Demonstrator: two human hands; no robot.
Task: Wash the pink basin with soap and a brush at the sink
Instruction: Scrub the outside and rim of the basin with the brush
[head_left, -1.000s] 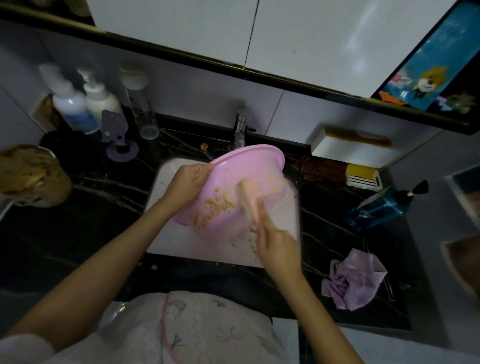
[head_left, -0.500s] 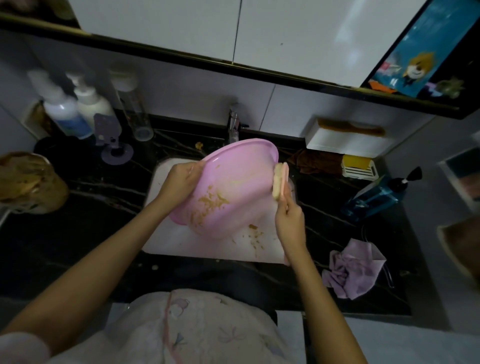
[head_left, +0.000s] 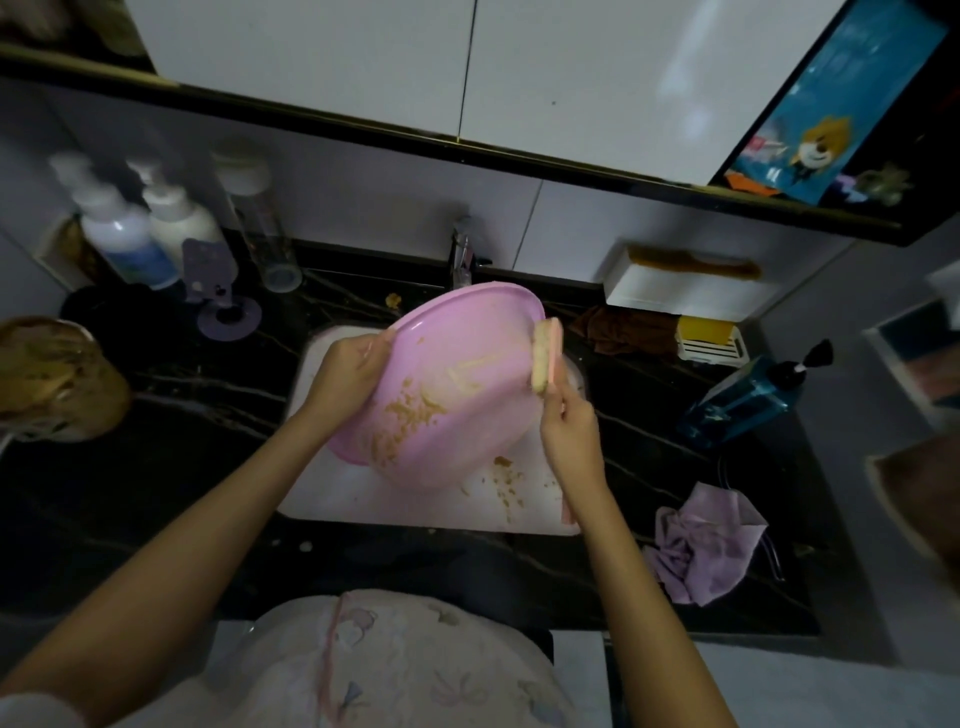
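The pink basin (head_left: 457, 358) is tilted up over the white sink (head_left: 332, 499), its inside smeared with yellowish-brown residue. My left hand (head_left: 348, 371) grips the basin's left rim. My right hand (head_left: 569, 431) holds a pink-backed brush (head_left: 545, 356) with dirty bristles, pressed against the basin's right rim. Crumbs of the same residue lie on the sink floor below the basin. The tap (head_left: 460, 254) stands behind the basin, and no water runs from it.
Pump bottles (head_left: 130, 228) and a clear tube (head_left: 260, 228) stand at the back left of the black marble counter (head_left: 171, 426). A soap dish (head_left: 709, 338), a blue bottle (head_left: 748, 400) and a crumpled lilac cloth (head_left: 706, 540) lie to the right. A brown object (head_left: 57, 379) sits far left.
The brush has travelled from the basin's inside middle up and right to its right rim. The basin has tilted a little more upright in my left hand.
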